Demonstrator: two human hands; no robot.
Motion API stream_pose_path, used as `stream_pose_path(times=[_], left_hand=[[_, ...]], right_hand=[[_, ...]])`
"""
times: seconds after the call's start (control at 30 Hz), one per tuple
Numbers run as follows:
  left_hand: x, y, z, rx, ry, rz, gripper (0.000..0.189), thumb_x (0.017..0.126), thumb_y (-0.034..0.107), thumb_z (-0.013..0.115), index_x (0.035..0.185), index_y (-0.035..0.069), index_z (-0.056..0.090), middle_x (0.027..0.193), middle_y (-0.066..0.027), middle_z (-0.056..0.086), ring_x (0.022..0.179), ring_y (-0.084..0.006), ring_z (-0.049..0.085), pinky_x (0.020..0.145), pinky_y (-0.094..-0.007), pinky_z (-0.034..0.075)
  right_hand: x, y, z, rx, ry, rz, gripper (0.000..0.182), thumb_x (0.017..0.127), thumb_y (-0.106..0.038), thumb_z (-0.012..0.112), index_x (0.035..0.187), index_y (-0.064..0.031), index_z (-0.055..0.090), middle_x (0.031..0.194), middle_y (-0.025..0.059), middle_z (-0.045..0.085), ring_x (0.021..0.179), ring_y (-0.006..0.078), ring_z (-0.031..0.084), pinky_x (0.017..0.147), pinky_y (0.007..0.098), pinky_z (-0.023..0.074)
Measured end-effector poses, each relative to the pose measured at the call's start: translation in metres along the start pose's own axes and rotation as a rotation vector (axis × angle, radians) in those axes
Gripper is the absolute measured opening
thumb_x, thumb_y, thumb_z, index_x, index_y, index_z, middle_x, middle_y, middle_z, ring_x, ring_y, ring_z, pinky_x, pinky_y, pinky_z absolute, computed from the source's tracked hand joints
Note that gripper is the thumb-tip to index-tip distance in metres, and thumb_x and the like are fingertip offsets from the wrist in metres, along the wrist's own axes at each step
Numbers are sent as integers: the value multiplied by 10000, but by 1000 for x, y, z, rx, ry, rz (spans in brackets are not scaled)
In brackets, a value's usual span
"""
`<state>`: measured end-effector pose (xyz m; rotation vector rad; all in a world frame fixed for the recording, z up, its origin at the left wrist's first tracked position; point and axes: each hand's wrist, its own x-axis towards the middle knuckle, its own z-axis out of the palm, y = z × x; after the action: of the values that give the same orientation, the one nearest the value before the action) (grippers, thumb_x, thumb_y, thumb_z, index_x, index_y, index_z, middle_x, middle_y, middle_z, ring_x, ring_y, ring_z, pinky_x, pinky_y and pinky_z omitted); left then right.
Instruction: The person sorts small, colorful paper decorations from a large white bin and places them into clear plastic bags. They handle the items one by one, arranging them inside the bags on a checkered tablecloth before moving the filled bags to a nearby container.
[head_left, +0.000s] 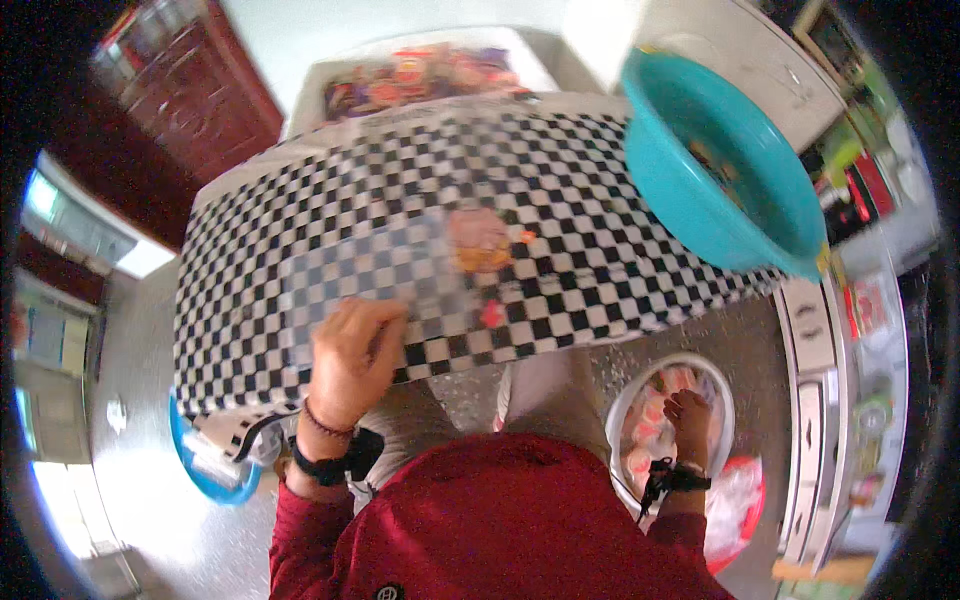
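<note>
A table with a black-and-white checkered cloth (420, 165) stands before me. On it lies a translucent plastic bag (360, 262) with a printed pink and yellow picture near its right end. My left hand (356, 356) is curled at the bag's near edge; whether its fingers grip the plastic cannot be told. Low on the right, my right hand (686, 416) reaches into a white bucket (615, 442) of small pink and white pieces. Its fingertips are over the pieces, and blur hides whether it holds one.
A large teal basin (675, 187) stands at the table's right end. Colourful packets (409, 71) lie beyond the far edge. A blue basin (225, 491) is on the floor at left, a red one (757, 495) beside the bucket. White drawers (810, 330) stand at right.
</note>
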<state>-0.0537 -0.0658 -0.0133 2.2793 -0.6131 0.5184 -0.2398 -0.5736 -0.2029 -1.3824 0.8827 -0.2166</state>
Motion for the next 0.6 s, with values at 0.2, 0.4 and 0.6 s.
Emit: stream_pose_path(times=[0.2, 0.4, 0.6], left_hand=[[-1, -1, 2, -14, 0, 83, 125, 827, 15, 707, 942, 58, 681, 872, -119, 693, 826, -357, 657, 762, -445, 525], [-2, 1, 1, 4, -17, 99, 164, 813, 28, 708, 969, 67, 675, 957, -113, 692, 920, -342, 648, 831, -437, 509], [1, 2, 1, 61, -46, 138, 150, 816, 73, 705, 963, 76, 675, 1019, -94, 698, 975, -313, 651, 897, -439, 486]], right_hand=[[-50, -116, 107, -492, -543, -299, 140, 961, -137, 671, 1024, -12, 676, 938, 64, 736, 822, 155, 697, 724, 292, 563], [-117, -196, 182, -335, -955, -285, 111, 989, -109, 680, 1029, -6, 677, 942, 77, 729, 861, 121, 691, 778, 269, 546], [-118, -196, 255, -299, -897, -629, 103, 964, -19, 683, 1061, 8, 662, 918, 44, 701, 849, 88, 661, 750, 245, 543]])
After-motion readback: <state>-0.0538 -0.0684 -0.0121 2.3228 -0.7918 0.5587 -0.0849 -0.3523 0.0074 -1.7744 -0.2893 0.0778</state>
